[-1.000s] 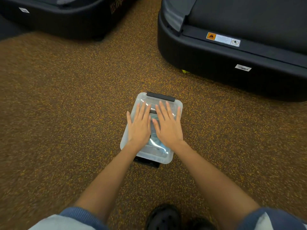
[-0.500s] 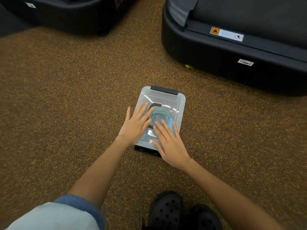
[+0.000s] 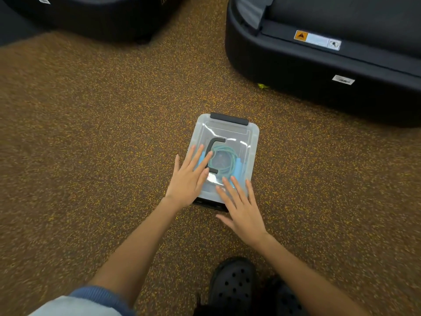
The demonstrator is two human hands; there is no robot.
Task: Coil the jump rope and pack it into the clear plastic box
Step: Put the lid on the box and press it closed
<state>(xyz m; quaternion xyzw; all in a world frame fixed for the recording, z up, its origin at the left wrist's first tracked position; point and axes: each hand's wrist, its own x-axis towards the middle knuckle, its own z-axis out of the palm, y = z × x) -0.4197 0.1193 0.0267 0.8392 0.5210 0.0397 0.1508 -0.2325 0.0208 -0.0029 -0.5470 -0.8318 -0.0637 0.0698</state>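
Note:
The clear plastic box (image 3: 247, 137) sits on the speckled brown floor with its lid on and a black latch at each short end. Through the lid I see the coiled teal jump rope (image 3: 227, 159) with its light blue handles. My left hand (image 3: 190, 179) lies flat with fingers spread on the lid's near left part. My right hand (image 3: 242, 209) is also flat and spread, its fingertips over the lid's near edge and its palm over the floor. Neither hand holds anything.
A black treadmill base (image 3: 319, 71) stands at the back right and another black machine (image 3: 98, 17) at the back left. My black perforated clogs (image 3: 232, 286) are at the bottom, close to the box. Brown floor surrounds the box.
Both hands have slid back toward me off the middle of the lid, the right one farther. The coiled rope under the lid has come into sight.

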